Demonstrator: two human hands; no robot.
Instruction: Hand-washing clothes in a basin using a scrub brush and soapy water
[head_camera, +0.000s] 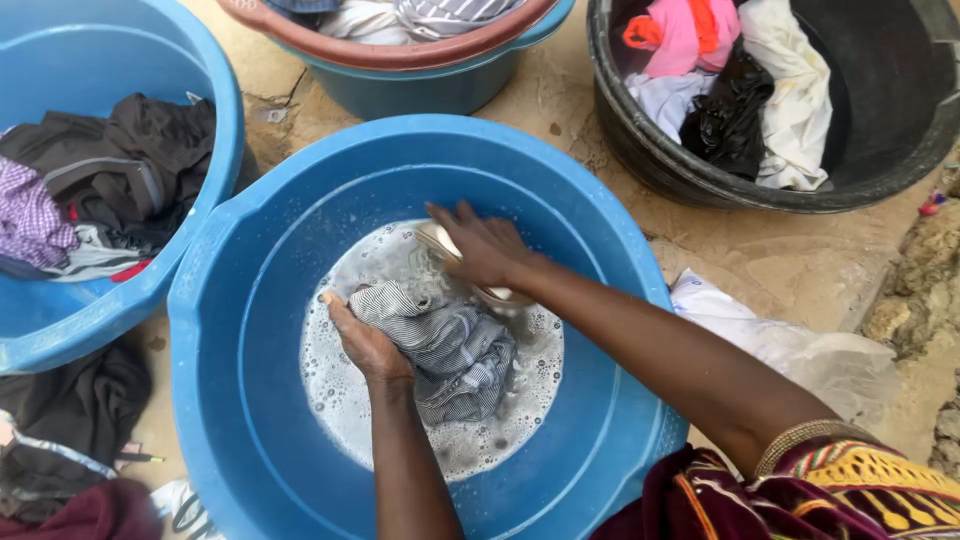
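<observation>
Black tub (900, 150) of mixed clothes, left blue basin (215, 120) with dark garments (130, 150), sandy ground (790, 265).

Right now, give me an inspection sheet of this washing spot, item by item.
Surface: sandy, damp ground.
Job's things: blue basin holding soapy water; striped garment bunched in it.
Clutter: second blue basin of dark clothes; black tub with pink, white and black items; stacked basins at top; white plastic bag; dark cloths on ground.
Hands: left hand grips the striped garment; right hand presses on cloth beside it.
Cables: nothing seen.
Surroundings: rough stones at right.
</observation>
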